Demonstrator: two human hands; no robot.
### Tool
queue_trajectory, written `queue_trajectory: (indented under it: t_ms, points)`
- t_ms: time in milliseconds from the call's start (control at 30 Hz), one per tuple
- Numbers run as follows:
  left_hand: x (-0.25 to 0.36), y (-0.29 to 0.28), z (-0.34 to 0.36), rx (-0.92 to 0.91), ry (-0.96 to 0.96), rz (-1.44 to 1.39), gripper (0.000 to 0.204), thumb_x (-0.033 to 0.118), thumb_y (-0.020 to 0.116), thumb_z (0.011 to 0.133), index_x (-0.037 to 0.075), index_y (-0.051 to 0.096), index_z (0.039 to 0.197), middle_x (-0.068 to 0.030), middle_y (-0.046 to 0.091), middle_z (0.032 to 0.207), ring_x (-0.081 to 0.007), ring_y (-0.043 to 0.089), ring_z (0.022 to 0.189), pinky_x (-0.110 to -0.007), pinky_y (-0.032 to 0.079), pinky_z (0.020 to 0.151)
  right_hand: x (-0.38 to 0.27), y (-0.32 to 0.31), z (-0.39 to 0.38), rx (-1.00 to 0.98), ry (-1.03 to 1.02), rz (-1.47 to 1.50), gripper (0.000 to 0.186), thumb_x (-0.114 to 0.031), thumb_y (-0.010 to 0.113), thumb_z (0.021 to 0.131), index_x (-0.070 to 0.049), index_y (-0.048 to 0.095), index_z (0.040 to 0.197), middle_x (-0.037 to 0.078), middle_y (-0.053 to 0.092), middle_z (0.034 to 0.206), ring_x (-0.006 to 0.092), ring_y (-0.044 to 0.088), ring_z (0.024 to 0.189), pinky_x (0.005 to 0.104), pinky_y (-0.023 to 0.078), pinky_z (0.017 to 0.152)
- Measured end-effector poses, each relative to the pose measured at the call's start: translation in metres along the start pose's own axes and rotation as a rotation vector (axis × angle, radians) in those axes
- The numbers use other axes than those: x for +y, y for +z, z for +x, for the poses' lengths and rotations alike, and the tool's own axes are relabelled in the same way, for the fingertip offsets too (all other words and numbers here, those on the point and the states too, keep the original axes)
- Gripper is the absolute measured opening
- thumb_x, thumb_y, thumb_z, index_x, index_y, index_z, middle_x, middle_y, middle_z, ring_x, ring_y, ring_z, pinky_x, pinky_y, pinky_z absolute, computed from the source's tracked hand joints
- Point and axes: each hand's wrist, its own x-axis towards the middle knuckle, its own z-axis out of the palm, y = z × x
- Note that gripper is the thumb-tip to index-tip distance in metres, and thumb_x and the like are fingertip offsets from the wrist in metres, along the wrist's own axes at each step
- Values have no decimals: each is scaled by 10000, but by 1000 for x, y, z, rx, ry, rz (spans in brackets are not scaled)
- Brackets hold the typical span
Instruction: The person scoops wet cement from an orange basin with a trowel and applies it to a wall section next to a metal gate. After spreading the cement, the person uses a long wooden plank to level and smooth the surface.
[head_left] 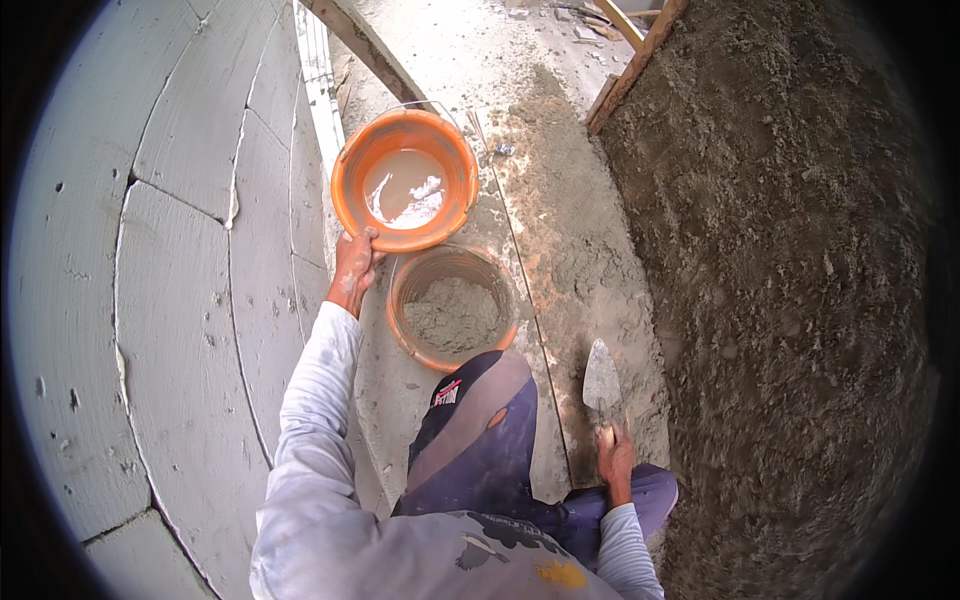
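My left hand (355, 264) grips the near rim of an orange bucket (462, 178), which holds murky greyish water with bright reflections. Its thin wire handle lies toward the far side. Just nearer to me stands a second orange bucket (398, 325), partly filled with grey wet mortar (452, 314). Down at the right, my right hand (616, 458) is closed round the handle of a pointed trowel (601, 380). The trowel's blade, smeared grey, points away from me above the floor. Whether the blade touches the floor, I cannot tell.
On the left rises a wall of pale grey blocks (180, 290) with visible joints. A rough, dark mortar-covered wall (790, 300) stands on the right. Wooden beams (370, 50) slant at the far end. Spilled mortar (585, 260) lies along the floor beside the right wall.
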Motion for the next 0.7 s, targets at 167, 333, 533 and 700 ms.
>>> queue_trajectory:
  t_ms: [167,333,533,700]
  points:
    - [17,0,-44,-17,116,185,243,33,596,1019,11,591,1261,-98,720,1085,-170,723,842,-322,608,700,-36,-5,21,-13,-46,-15,633,-472,676,1035,13,640,1441,286,676,1397,441,652,1300,485,505,1106]
    - [7,3,-65,-26,197,184,286,49,589,1010,-10,583,1290,-118,713,1151,-188,733,911,-352,626,774,-66,-16,28,-64,-57,9,624,-457,672,1040,5,627,1457,286,679,1392,442,650,1305,484,511,1101]
    - [15,11,-82,-53,228,141,298,37,576,1015,-15,597,1308,-104,708,1166,-176,707,947,-334,601,812,-96,-21,38,-21,-130,40,579,-387,715,1021,19,640,1427,308,697,1328,456,678,1238,492,531,1058]
    - [17,3,-76,-45,192,143,305,37,575,1013,-11,594,1314,-98,709,1150,-170,706,935,-326,598,788,-150,-33,54,-119,-211,16,549,-346,724,1004,24,638,1400,308,708,1282,467,679,1212,507,533,1047]
